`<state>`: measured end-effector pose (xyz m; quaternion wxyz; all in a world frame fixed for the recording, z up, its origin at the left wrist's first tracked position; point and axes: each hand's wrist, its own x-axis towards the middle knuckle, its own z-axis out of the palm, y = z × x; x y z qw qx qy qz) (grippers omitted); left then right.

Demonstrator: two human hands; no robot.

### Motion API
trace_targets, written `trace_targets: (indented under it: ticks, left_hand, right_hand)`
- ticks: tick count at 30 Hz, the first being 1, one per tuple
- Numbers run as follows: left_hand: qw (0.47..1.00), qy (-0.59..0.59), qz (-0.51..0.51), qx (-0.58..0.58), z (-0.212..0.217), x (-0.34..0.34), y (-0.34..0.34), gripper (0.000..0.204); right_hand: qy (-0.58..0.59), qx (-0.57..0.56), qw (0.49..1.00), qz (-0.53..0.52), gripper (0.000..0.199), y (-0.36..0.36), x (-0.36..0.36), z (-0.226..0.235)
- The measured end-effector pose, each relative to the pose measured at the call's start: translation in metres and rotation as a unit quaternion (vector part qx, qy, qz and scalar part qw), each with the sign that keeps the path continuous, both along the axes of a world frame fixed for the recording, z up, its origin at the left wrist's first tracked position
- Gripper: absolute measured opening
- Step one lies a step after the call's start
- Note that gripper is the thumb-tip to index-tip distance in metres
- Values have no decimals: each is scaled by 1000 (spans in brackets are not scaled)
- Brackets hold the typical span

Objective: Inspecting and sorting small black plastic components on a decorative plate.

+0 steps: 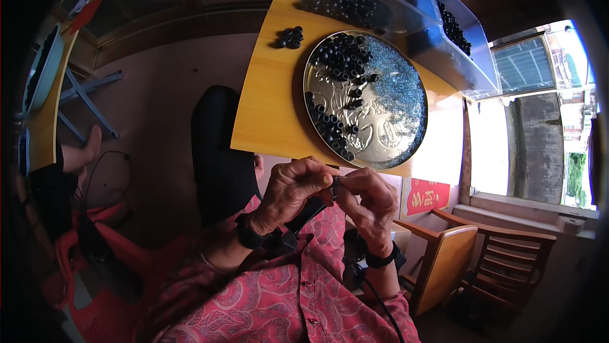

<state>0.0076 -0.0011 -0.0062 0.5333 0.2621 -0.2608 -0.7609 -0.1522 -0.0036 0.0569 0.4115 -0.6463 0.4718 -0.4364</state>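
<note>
My left hand (292, 189) and my right hand (366, 202) meet just in front of the table's near edge. Their fingertips pinch a small black part (335, 185), mostly hidden by the fingers. It looks like the small black hollow caps (341, 54) heaped on the round metal tray (355, 141) beyond my hands. More caps (331, 128) lie at the tray's near left. Tiny clear-bluish pieces (399, 83) are spread along the tray's right side. A little cluster of round black pieces (290, 37) rests on the table, left of the tray.
The yellow wooden table (266, 114) carries a clear plastic box (374, 6) of black parts behind the tray, and another translucent bin (469, 64) at the right. Wooden chairs (457, 254) stand to my right. Another person's bare foot (94, 143) shows at left, near a red plastic chair (63, 260).
</note>
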Motion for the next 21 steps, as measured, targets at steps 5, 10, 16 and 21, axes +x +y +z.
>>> trace_targets:
  ticks: [5, 10, 16, 21]
  left_hand:
    - [999, -30, -13, 4, -2, 4, 2, 16]
    - [999, -35, -22, 34, 0, 4, 4, 16]
    - [999, -16, 16, 49, -3, 2, 2, 17]
    - [999, -7, 4, 31, -3, 3, 4, 19]
  right_hand:
    - [135, 10, 989, 52, 15, -7, -1, 12]
    - [113, 39, 992, 50, 12, -6, -3, 6]
    - [74, 62, 995, 21, 9, -5, 0, 2]
    - [52, 67, 996, 27, 9, -5, -4, -1]
